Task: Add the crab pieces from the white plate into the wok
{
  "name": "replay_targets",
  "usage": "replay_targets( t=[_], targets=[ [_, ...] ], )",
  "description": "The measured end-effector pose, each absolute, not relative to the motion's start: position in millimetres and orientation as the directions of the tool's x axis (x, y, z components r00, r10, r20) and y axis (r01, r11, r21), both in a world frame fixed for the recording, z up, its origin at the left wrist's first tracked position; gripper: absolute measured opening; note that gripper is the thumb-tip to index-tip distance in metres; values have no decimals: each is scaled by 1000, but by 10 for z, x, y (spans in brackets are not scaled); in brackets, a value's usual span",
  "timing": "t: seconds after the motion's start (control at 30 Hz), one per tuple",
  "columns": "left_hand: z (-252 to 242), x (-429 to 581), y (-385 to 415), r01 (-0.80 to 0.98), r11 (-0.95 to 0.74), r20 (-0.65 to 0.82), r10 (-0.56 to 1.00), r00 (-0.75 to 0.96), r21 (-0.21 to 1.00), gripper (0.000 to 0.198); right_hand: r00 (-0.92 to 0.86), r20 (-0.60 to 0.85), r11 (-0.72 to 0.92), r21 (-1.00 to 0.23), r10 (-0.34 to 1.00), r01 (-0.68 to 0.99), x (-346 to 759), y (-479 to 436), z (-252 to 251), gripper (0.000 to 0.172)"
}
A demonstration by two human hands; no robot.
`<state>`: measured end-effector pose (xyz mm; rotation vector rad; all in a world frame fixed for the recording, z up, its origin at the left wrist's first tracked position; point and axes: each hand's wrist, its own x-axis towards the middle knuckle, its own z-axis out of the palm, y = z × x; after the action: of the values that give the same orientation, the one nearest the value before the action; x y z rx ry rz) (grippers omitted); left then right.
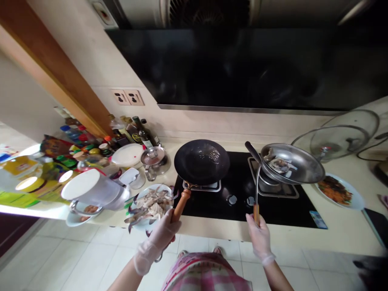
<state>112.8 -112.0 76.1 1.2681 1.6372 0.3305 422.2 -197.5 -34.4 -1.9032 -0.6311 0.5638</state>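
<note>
Currently, the left hand (159, 242), in a clear disposable glove, is clenched around the wooden handle (181, 206) of a black wok (201, 161). The wok rests on the front-left burner grate of a black glass hob (239, 206), and its dark interior shows a glossy sheen. The right hand (260, 238), also gloved, is clenched around the wooden grip (256, 214) of a long steel utensil. The utensil's shaft (257, 186) rises toward a stainless steel wok (295, 163), and its far end cannot be made out.

The stainless steel wok sits tilted on the right burner, above a steel pot (266, 184), and holds a few pale pieces of food (279, 164). Left of the hob, a white plate (138, 227) on the worktop (273, 230) carries a heap of crab pieces (150, 206), just beside the left hand. At the far right, a second white plate (356, 202) holds a shredded orange-brown food (336, 192). Beyond the crab, a small steel saucepan (153, 157) stands with a glass lid on it.
</note>
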Motion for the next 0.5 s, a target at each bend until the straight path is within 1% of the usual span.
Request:
replay_targets(
  t=[0.07, 0.1, 0.13, 0.17, 0.23, 0.27, 0.3, 0.33, 0.37, 0.4, 0.43, 0.47, 0.5],
  targets=[
    [704, 1139, -1144, 573, 431, -546, 837, 36, 698, 43, 754, -90, -364, -909, 651, 205, 4380, -2016, -378, 49],
    [705, 1139, -1157, 582, 421, -536, 844, 29, 695, 44, 750, -82, -371, -901, 656, 226, 4497, -2043, -384, 50],
    [723, 1141, -1176, 607, 384, -494, 869, 15, 695, 44, 743, -75, -382, -889, 665, 252, 4636, -2071, -383, 52],
    [755, 1152, -1207, 652, 314, -410, 912, -6, 690, 43, 735, -69, -397, -873, 675, 282, 4791, -2095, -375, 53],
    [835, 1233, -1313, 764, 109, -145, 989, -21, 636, 42, 715, -64, -438, -827, 697, 353, 5119, -2114, -345, 54],
    [866, 1317, -1383, 800, 10, -26, 1000, 6, 601, 41, 702, -63, -458, -798, 709, 391, 5277, -2104, -328, 53],
    [883, 1437, -1456, 815, -64, 39, 998, 51, 576, 40, 688, -62, -475, -768, 723, 429, 5421, -2078, -311, 52],
    [879, 1593, -1523, 807, -117, 27, 992, 125, 579, 38, 671, -61, -485, -739, 739, 467, 5547, -2036, -299, 51],
    [854, 1780, -1573, 791, -137, -59, 975, 213, 596, 36, 649, -58, -486, -714, 759, 505, 5654, -1979, -293, 49],
    [808, 1991, -1598, 788, -133, -190, 934, 302, 601, 33, 620, -53, -477, -693, 782, 542, 5741, -1907, -294, 47],
    [743, 2215, -1592, 810, -144, -325, 865, 382, 568, 33, 588, -47, -459, -675, 808, 577, 5810, -1824, -304, 45],
    [666, 2443, -1554, 857, -157, -427, 814, 394, 491, 35, 553, -39, -436, -661, 832, 610, 5863, -1732, -323, 43],
    [582, 2663, -1487, 877, -150, -455, 807, 376, 457, 36, 516, -30, -409, -649, 856, 641, 5903, -1636, -348, 40]
  ],
)
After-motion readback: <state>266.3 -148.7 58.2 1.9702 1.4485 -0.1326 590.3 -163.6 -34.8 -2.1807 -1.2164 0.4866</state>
